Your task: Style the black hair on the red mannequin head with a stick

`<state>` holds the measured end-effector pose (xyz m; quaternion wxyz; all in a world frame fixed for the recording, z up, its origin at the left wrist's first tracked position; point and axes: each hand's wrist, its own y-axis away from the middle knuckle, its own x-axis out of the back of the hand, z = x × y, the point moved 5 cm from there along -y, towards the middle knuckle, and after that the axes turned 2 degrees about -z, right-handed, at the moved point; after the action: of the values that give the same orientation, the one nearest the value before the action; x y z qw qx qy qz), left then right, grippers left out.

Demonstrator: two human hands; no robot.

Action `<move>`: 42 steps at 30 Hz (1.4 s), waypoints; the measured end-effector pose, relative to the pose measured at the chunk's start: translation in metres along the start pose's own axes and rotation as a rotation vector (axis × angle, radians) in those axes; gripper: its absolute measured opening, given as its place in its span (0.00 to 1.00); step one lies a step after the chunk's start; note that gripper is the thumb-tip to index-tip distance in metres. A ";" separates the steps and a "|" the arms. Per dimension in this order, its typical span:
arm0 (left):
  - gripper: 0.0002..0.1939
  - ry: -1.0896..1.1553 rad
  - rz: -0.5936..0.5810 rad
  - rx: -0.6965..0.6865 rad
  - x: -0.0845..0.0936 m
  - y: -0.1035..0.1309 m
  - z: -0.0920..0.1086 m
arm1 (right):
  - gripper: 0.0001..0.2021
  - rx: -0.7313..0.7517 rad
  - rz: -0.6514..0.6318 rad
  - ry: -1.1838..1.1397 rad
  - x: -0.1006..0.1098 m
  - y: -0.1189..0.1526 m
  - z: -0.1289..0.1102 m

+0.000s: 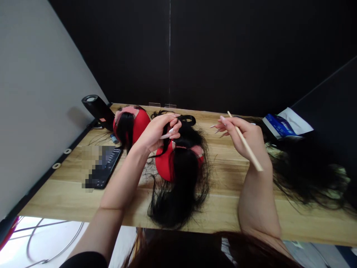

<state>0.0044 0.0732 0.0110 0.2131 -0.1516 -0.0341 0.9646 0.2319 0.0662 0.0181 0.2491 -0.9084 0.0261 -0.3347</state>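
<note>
Head view. Your left hand (158, 132) sits at centre frame, fingers curled and clenched on a black strand of hair (164, 143) lifted from the wig below it. That wig (178, 182) is mounted on a red mannequin head (164, 165) lying on the wooden surface (223, 208), directly beneath and slightly right of the left hand; its loose hair fans toward the lower edge of the frame.

Your right hand (245, 137) is raised right of centre, well apart from the wig, grasping a thin wooden stick (245, 143). The stick's long axis runs diagonally, upper tip toward centre top, lower end toward the lower right, across the back of the hand. The long-nailed fingers point left toward the held strand. The left hand is the nearer of the two to the wig; the strand lies to the left of the stick, with a clear gap between.

Upper left: a second red mannequin head (134, 124) with dark hair, a black cylindrical speaker (97, 108) behind it, and a phone (107, 167) lying flat near the surface's left edge. Right of frame: a further heap of dark hair (306, 175) and a blue-and-white packet (281, 126).
</note>
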 end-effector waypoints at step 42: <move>0.13 -1.213 -0.239 -0.994 -0.019 0.055 -0.057 | 0.18 -0.244 -0.068 -1.029 -0.128 0.018 0.029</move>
<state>0.0167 0.0156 -0.0447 0.1666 0.3277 -0.5869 0.7214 0.1530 0.0902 -0.0849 0.1111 -0.9779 -0.0904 0.1520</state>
